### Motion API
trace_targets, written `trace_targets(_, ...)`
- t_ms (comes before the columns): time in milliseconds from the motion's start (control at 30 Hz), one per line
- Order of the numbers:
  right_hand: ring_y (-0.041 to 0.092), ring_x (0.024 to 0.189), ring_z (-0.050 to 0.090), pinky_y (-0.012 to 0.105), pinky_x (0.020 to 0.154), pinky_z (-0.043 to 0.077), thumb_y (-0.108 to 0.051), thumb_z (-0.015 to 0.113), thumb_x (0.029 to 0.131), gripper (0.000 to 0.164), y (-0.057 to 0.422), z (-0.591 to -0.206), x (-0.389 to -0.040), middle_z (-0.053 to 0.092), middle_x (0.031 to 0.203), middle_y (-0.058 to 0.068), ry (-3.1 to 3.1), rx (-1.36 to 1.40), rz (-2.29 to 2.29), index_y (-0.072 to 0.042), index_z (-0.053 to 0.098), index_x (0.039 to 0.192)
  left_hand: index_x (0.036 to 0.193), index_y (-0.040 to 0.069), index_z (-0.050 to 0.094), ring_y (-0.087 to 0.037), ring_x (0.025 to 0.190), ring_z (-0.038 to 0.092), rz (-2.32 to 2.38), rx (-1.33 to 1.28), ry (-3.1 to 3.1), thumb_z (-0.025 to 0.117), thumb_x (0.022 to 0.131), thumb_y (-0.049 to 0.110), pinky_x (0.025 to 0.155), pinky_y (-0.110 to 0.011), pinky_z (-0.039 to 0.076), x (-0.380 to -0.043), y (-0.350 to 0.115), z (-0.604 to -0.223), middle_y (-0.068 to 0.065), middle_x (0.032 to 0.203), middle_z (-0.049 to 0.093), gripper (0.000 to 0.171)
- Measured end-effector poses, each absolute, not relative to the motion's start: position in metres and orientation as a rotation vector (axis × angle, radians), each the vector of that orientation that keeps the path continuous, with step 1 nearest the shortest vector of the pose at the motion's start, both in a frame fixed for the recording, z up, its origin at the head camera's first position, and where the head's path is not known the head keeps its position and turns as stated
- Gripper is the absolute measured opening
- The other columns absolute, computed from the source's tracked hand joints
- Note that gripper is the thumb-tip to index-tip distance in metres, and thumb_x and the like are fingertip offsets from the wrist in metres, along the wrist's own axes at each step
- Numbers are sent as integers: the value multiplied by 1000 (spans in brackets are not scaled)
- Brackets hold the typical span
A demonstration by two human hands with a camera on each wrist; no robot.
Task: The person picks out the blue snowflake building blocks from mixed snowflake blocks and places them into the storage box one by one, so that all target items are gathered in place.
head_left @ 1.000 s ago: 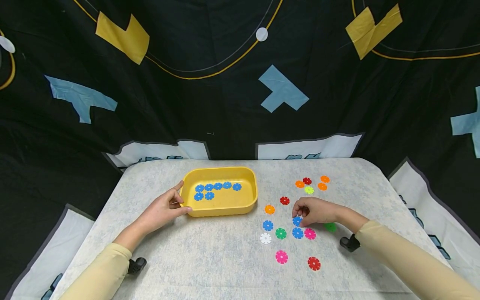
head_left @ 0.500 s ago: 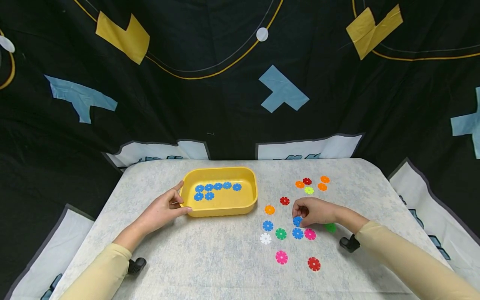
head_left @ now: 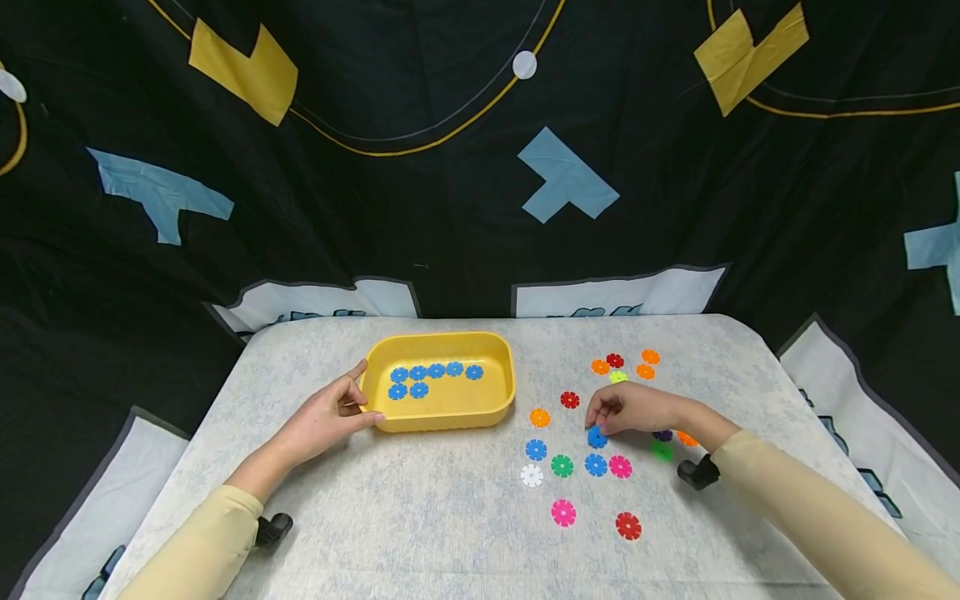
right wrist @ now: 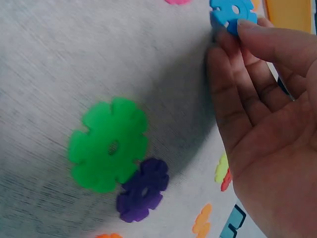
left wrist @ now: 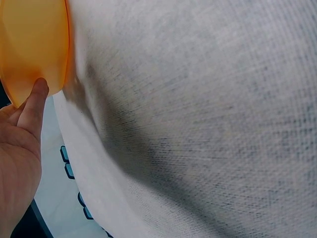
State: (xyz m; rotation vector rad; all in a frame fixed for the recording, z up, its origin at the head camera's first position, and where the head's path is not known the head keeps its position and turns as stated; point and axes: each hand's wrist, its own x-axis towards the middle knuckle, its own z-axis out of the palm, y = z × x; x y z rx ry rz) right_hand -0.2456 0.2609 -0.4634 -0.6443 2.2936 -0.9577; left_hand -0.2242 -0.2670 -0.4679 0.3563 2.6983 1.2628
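Observation:
My right hand (head_left: 637,408) pinches a blue snowflake-shaped plastic disc (head_left: 597,437) between thumb and fingers, right of the tray. In the right wrist view, the thumb lies over the edge of this notched blue disc (right wrist: 233,12). My left hand (head_left: 326,417) grips the left end of a yellow tray (head_left: 450,422), with the thumb near its front corner. Several blue discs (head_left: 437,372) lie flat inside the tray. Two more blue discs (head_left: 596,465) lie on the table; one is just below the held disc, the other further left.
Around the right hand lie loose discs: green (head_left: 562,466), white (head_left: 531,476), pink (head_left: 563,512), red (head_left: 628,526) and orange (head_left: 539,417). A green disc (right wrist: 109,146) touches a purple disc (right wrist: 143,191) near the right wrist. More orange discs (head_left: 650,357) lie towards the back.
My right hand has moved slightly up and away from the near side with the blue disc, uncovering purple and orange discs beside the wrist. The left hand and tray stay put.

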Motion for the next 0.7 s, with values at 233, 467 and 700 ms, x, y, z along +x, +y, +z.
trace_targets(233,23,84,64,34,81,58,-5,66,98,13,261,-456,-258,68,93,10,2195,-587,-1031,-6,75,108,103,9,54,-25,118,65,1261,366,2703,82,84,50,93,-31,53,-224,-268,-468,-5,169,21,53)
trace_targets(467,24,84,68,37,81,60,-5,66,97,16,256,-439,-273,70,96,10,2177,-530,-1041,-2,75,111,102,10,53,-25,118,64,1248,374,2718,82,84,51,92,-31,54,-224,-268,-467,-6,169,22,52)
trace_targets(700,23,85,68,37,84,58,-6,65,99,18,249,-418,-291,74,103,9,2223,-533,-1020,-3,74,114,102,11,53,-26,122,62,1238,365,2717,82,84,51,95,-34,54,-224,-267,-467,-6,169,22,53)
